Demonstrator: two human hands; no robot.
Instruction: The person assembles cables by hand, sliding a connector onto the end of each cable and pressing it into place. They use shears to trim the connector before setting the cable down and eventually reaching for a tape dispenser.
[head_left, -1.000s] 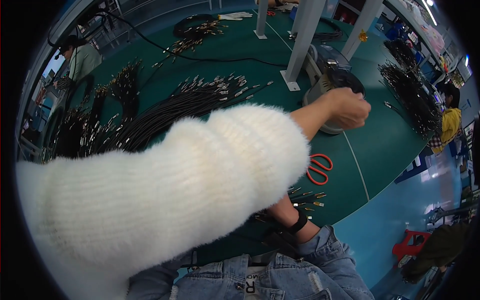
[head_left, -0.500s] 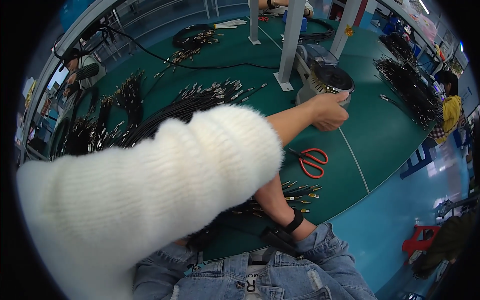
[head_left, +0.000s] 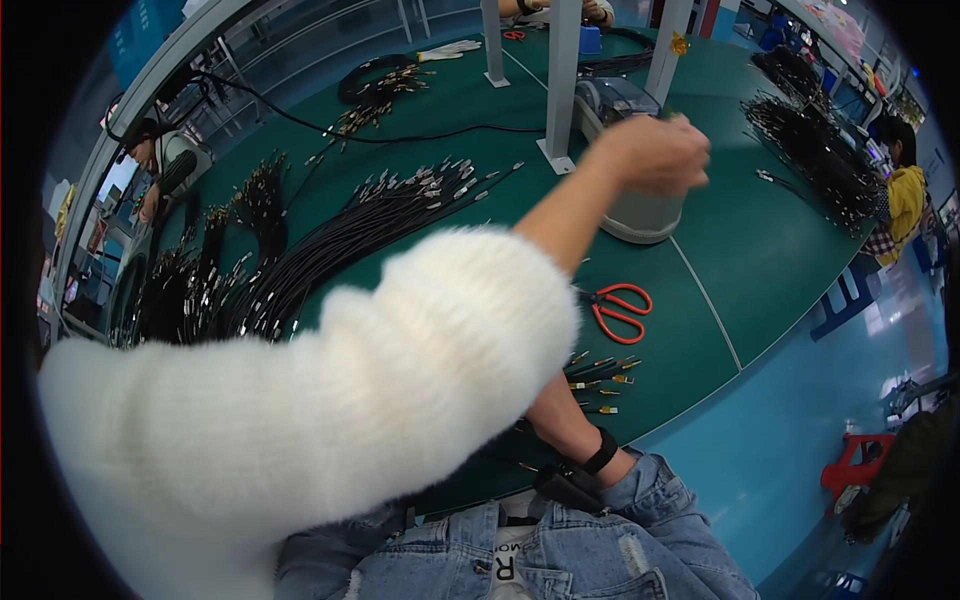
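Note:
My left hand [head_left: 655,155] is over the round top of a grey tape dispenser [head_left: 640,215], its fingers curled together and slightly blurred. Whatever it may pinch is too small or hidden to name. A fluffy white sleeve [head_left: 420,340] covers that forearm and crosses the middle of the view. Beneath it my right forearm [head_left: 563,420], with a black wristband [head_left: 602,452], reaches in from the lower right. The sleeve hides my right hand. Close by lies a bundle of black cables with metal plugs [head_left: 600,378], some wrapped in yellow. Red-handled scissors [head_left: 622,313] lie beyond them.
Long black cables [head_left: 350,235] spread over the green table [head_left: 700,255] at left. More cable bundles [head_left: 815,160] lie far right. A grey post [head_left: 560,90] stands beside the dispenser. Other people [head_left: 172,155] work around the table; a red stool [head_left: 855,470] is at right.
My left hand has lifted from the dispenser's near right side to above its top, moving away from me. The view has shifted slightly; my right forearm is nearly still.

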